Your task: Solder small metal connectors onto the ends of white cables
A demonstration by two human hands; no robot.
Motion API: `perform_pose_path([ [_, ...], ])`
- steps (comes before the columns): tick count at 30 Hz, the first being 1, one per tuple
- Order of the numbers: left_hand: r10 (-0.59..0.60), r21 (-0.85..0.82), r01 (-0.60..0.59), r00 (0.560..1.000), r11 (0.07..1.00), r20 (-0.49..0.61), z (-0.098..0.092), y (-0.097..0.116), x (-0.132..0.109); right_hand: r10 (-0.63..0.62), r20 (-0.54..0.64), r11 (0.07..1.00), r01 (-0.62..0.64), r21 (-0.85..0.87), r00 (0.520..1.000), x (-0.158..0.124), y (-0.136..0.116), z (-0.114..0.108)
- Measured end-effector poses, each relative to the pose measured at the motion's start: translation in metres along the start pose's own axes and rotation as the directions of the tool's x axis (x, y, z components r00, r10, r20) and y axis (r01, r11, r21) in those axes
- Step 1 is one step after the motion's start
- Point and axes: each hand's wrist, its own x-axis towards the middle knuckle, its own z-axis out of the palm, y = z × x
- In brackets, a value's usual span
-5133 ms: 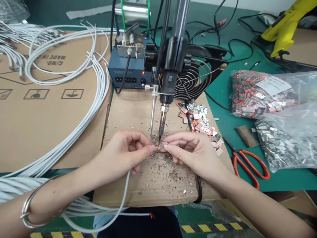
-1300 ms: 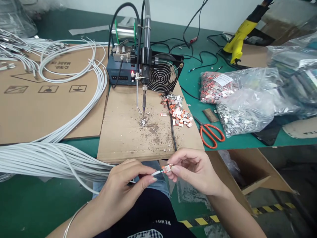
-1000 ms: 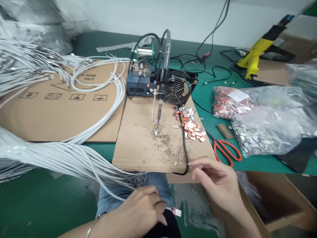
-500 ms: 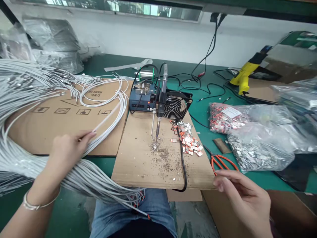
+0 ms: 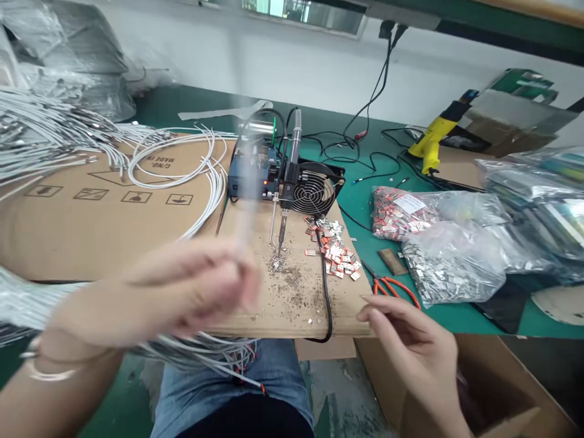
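My left hand (image 5: 182,289) is smeared by motion above the near edge of the small cardboard pad (image 5: 255,304); a blurred white cable (image 5: 246,201) rises from it toward the blue soldering station (image 5: 249,176). Its grip on the cable is too blurred to read. My right hand (image 5: 410,347) hovers at the pad's right front corner, fingers loosely curled and empty. The mounted soldering iron (image 5: 285,201) points down at a scatter of solder bits. A pile of small orange and silver connectors (image 5: 333,243) lies just right of it. A thick bundle of white cables (image 5: 27,304) crosses my lap from the left.
Red-handled scissors (image 5: 392,289) lie right of the pad, with bags of metal parts (image 5: 456,267) and orange connectors (image 5: 401,210) beyond. A fan (image 5: 314,194) stands behind the iron. A yellow glue gun (image 5: 433,140) lies at the back right. An open cardboard box (image 5: 502,389) sits below the bench.
My left hand has swung from the cable bundle on the left to the middle, bringing a white cable up with it. My right hand has shifted slightly left along the pad's edge.
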Motion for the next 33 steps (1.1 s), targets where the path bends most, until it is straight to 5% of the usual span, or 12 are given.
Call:
perform_pose_path([
  [1,-0.065,-0.123,0.121,0.921,0.985,0.385,0.016,0.004,-0.003,-0.012,0.084,0.997,0.006,0.075,0.996,-0.002,-0.002,0.007],
  [2,-0.105,-0.173,0.27,0.77,0.947,0.629,0.03,0.006,-0.008,-0.027,0.17,0.987,-0.001,0.163,0.985,-0.003,-0.005,0.013],
  [5,-0.264,-0.052,0.508,0.53,0.859,0.806,0.058,-0.005,-0.03,-0.03,0.412,0.92,-0.137,0.368,0.911,-0.005,-0.011,0.03],
  [8,-0.343,0.003,0.612,0.439,0.791,0.83,0.068,-0.025,-0.055,0.077,0.502,0.909,-0.268,0.32,0.861,-0.004,-0.015,0.047],
  [11,-0.31,-0.233,0.661,0.596,0.713,0.74,0.081,-0.039,-0.075,0.05,0.518,0.958,-0.188,0.217,0.854,-0.004,-0.014,0.063],
  [13,-0.326,-0.484,0.644,0.741,0.592,0.587,0.095,-0.042,-0.081,-0.009,0.534,0.976,-0.11,0.19,0.846,-0.006,-0.013,0.071],
  [14,-0.369,-0.569,0.634,0.771,0.524,0.52,0.101,-0.043,-0.082,-0.025,0.537,0.979,-0.089,0.184,0.843,-0.008,-0.012,0.073],
  [21,-0.498,-0.633,0.672,0.728,0.385,0.47,0.113,-0.04,-0.077,0.08,0.499,0.968,-0.187,0.169,0.863,-0.005,-0.014,0.066],
  [24,-0.493,-0.593,0.677,0.731,0.436,0.472,0.111,-0.042,-0.08,0.079,0.527,0.953,-0.219,0.209,0.846,-0.003,-0.015,0.063],
  [27,-0.478,-0.541,0.605,0.795,0.584,0.373,0.112,-0.043,-0.083,0.091,0.543,0.906,-0.296,0.302,0.835,-0.005,-0.014,0.067],
  [30,-0.453,-0.503,0.545,0.838,0.671,0.304,0.112,-0.043,-0.085,0.113,0.521,0.805,-0.386,0.451,0.846,-0.007,-0.011,0.077],
  [33,-0.471,-0.567,0.574,0.816,0.591,0.335,0.112,-0.044,-0.087,0.195,0.455,0.555,-0.48,0.679,0.869,-0.003,-0.009,0.082],
])
